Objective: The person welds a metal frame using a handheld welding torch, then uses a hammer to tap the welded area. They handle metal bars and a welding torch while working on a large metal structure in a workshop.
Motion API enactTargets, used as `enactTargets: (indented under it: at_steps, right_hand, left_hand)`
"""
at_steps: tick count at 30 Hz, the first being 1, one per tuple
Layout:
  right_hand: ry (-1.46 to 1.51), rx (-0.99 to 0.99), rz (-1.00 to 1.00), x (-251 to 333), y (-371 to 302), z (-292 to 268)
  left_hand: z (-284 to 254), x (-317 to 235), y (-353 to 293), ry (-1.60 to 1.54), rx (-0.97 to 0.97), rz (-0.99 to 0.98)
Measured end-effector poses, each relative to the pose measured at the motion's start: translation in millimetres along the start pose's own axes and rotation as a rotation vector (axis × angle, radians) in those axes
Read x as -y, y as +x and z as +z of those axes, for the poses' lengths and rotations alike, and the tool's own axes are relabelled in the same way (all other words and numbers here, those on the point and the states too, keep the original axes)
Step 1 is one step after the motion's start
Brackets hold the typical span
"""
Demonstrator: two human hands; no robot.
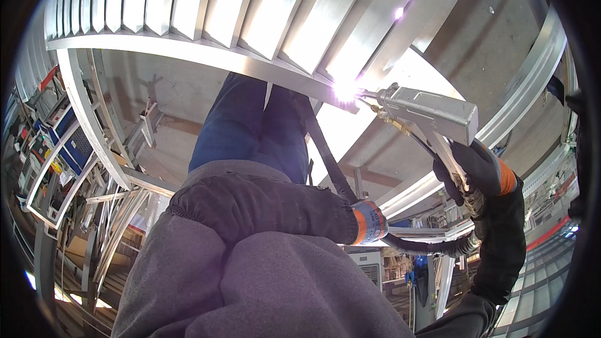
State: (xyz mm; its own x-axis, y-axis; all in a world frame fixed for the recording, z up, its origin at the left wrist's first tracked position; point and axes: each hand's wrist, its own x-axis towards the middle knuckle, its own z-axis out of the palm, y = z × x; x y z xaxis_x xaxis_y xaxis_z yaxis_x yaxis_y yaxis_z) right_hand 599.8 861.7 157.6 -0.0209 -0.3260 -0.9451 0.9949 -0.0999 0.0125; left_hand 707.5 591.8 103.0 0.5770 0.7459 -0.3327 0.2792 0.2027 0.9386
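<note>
My right hand [479, 172], in a dark glove with an orange cuff, is wrapped round the handle of a grey metal welding gun [432, 111]. A bright white-violet arc [345, 90] glares at the gun's nozzle, hiding the spot where it meets the metal. That spot lies at the end of a metal rail [250, 62] carrying a row of slanted metal slats [275, 9]. From the gun's handle a thick black hose [432, 247] loops across to my left hand [374, 221], also gloved. The hose comes out on both sides of this hand, which is closed round it; its fingertips are hidden.
Curved-looking metal bars [523, 100] frame the work on the right. Another metal bar [87, 109] stands at the left, beside a blue rack [66, 138] and a heap of metal lengths [119, 225]. Concrete floor [181, 81] shows beneath. A white boxy unit [368, 264] stands lower down.
</note>
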Motion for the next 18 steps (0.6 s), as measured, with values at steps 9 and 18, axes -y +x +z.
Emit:
enactTargets:
  at_steps: [9,18]
  right_hand:
    - [0.107,-0.104,-0.04,-16,-9,-5]
    - [0.117,-0.051,-0.081,-30,-10,-18]
  left_hand:
    - [0,-1,2,-0.055,0.026,-0.024]
    - [1,4,0,-0.022,0.029,-0.019]
